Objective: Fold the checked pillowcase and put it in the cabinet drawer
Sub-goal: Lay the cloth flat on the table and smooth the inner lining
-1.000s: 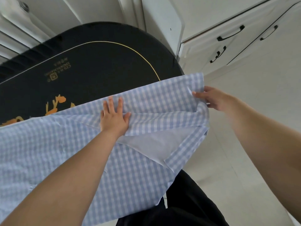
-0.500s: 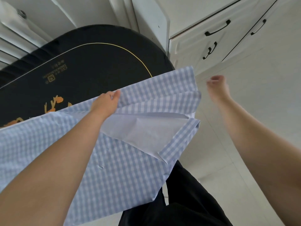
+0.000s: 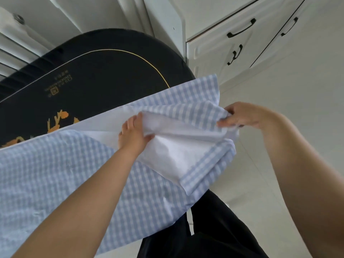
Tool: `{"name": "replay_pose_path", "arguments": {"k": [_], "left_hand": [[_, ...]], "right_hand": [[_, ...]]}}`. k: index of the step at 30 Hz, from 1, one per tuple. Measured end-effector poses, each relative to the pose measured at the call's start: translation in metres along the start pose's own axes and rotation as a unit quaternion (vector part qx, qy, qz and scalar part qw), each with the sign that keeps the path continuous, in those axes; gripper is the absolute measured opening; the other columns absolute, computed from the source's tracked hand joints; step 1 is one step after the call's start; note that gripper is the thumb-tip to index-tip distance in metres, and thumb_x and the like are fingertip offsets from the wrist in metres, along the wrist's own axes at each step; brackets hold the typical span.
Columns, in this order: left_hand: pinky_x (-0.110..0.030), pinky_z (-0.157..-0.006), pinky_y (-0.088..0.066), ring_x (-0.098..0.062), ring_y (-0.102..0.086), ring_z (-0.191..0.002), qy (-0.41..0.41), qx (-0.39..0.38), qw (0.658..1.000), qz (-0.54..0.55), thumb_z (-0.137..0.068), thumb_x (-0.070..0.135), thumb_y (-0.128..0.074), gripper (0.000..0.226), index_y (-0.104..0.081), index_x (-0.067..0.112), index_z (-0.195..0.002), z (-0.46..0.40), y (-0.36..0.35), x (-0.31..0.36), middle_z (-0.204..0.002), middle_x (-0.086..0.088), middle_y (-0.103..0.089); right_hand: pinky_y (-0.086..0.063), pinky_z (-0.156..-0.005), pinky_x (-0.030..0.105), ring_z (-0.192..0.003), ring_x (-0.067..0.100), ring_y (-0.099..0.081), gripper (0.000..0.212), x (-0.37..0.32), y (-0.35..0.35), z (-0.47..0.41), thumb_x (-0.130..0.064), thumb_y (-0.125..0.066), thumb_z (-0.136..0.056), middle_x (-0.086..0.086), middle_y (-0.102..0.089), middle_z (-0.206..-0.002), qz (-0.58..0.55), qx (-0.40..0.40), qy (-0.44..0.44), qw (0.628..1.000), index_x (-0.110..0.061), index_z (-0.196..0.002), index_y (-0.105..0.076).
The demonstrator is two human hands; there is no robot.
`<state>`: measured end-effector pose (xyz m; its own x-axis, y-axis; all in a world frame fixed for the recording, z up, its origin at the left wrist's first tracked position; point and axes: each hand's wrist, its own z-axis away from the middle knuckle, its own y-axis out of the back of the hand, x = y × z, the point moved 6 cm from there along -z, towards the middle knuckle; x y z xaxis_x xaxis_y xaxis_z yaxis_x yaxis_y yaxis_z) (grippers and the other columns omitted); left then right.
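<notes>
The blue-and-white checked pillowcase point(image 3: 55, 168) lies spread over the near edge of a black table, its right end hanging past the table. Its right part is turned back, showing the plain white inside. My left hand point(image 3: 133, 134) grips a fold of the fabric near the middle. My right hand point(image 3: 240, 115) pinches the checked edge at the right end, lifted a little off the table. The white cabinet point(image 3: 219, 51) with drawers and black handles point(image 3: 241, 31) stands at the upper right, all fronts closed.
The black oval table point(image 3: 96, 77) has a gold line and gold decoration. White panelling runs along the upper left. Pale floor tiles point(image 3: 307, 101) lie to the right, between me and the cabinet. My dark trouser legs point(image 3: 214, 231) show below.
My right hand, free half a second ago, has come back and taken hold of the right edge. My left hand has closed on the fabric and more white inside shows.
</notes>
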<state>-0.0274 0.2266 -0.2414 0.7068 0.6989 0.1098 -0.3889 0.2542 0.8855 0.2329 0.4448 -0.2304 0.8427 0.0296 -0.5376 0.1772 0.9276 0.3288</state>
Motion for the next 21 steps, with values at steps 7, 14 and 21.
{"name": "replay_pose_path", "arguments": {"k": [7,14,21], "left_hand": [[-0.042,-0.101,-0.039,-0.037,-0.028,-0.130,-0.008,-0.075,0.994,-0.083,-0.085,0.061,-0.054,0.086,-0.007,0.034,-0.151,-0.014,0.006,0.007,-0.161,-0.002,-0.001],[-0.041,-0.087,-0.043,-0.033,-0.040,-0.120,-0.021,-0.037,0.990,-0.137,-0.080,0.066,-0.055,0.085,-0.016,0.034,-0.149,-0.018,0.017,0.008,-0.152,-0.003,-0.023],[-0.037,-0.080,-0.042,-0.031,-0.045,-0.108,-0.024,-0.060,0.983,-0.170,-0.079,0.065,-0.059,0.090,-0.008,0.042,-0.149,-0.027,0.022,0.017,-0.135,-0.007,-0.034]], "right_hand": [[-0.054,-0.066,0.029,-0.078,0.019,-0.071,0.083,0.057,-0.056,-0.007,-0.056,-0.090,-0.037,0.002,-0.074,-0.085,-0.314,-0.012,-0.111,0.943,-0.010,-0.102,-0.065],[-0.039,-0.076,0.034,-0.105,0.033,-0.058,0.048,0.057,-0.041,-0.003,-0.050,-0.057,-0.086,0.012,-0.062,-0.119,-0.101,0.310,-0.177,0.929,-0.016,-0.119,-0.050],[-0.032,-0.106,0.042,-0.132,0.032,-0.034,0.072,-0.004,-0.020,-0.018,-0.013,-0.065,-0.080,0.010,-0.034,-0.146,0.199,0.348,0.084,0.912,-0.027,-0.144,-0.035]]}}
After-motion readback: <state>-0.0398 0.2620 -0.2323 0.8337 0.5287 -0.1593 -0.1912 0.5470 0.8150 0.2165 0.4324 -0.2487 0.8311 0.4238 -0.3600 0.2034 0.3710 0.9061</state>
